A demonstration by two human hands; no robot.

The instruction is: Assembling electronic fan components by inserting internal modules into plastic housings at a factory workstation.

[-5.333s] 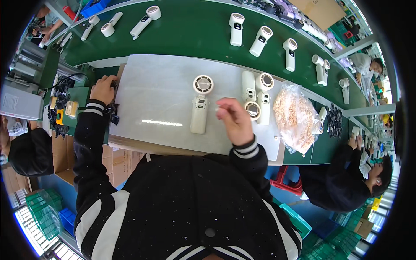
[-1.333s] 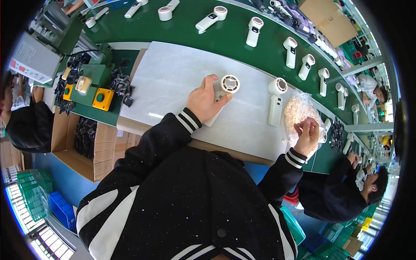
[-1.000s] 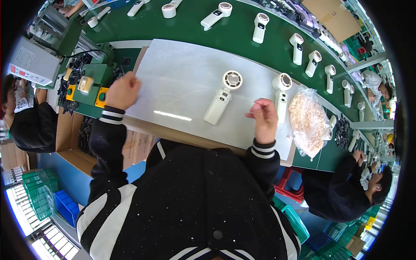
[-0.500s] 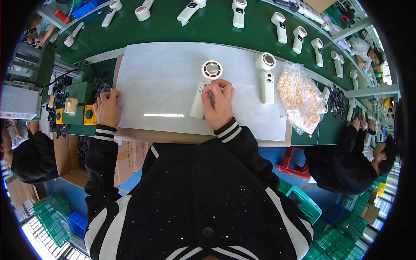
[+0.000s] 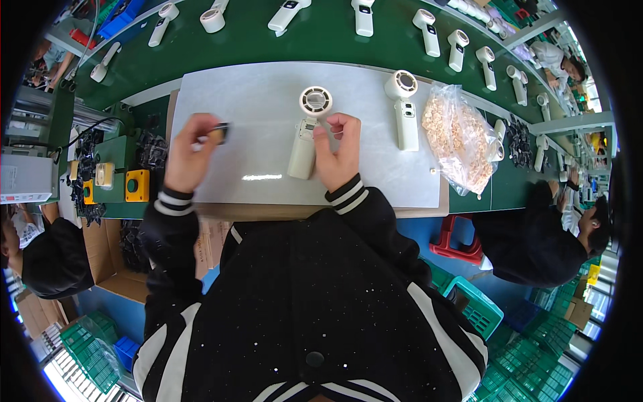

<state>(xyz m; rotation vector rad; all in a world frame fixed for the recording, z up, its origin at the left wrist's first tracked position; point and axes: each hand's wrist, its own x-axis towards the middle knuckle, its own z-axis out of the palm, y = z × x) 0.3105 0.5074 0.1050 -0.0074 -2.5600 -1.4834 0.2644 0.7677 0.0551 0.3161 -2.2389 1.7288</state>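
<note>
A white handheld fan (image 5: 303,153) lies on the pale sheet (image 5: 234,87) in front of me, its round head pointing away. My right hand (image 5: 340,153) is beside its neck, thumb and fingers curled together; what sits between the fingertips, if anything, is too small to name. To the left, my left hand (image 5: 191,155) is raised over the sheet, slightly blurred, pinching a small dark and tan piece (image 5: 221,132). A second white handheld fan (image 5: 406,117) lies to the right, near a clear plastic bag (image 5: 459,141) full of small beige pieces.
Several white fans lie along the green belt (image 5: 248,40) at the back. A green fixture with yellow button boxes (image 5: 137,185) stands at the left by black parts (image 5: 153,151). More black parts (image 5: 520,149) lie at the right. Co-workers sit on both sides.
My left hand has lifted off the sheet's left edge and moved right, now with a small dark and tan piece in it. My right hand stays by the fan.
</note>
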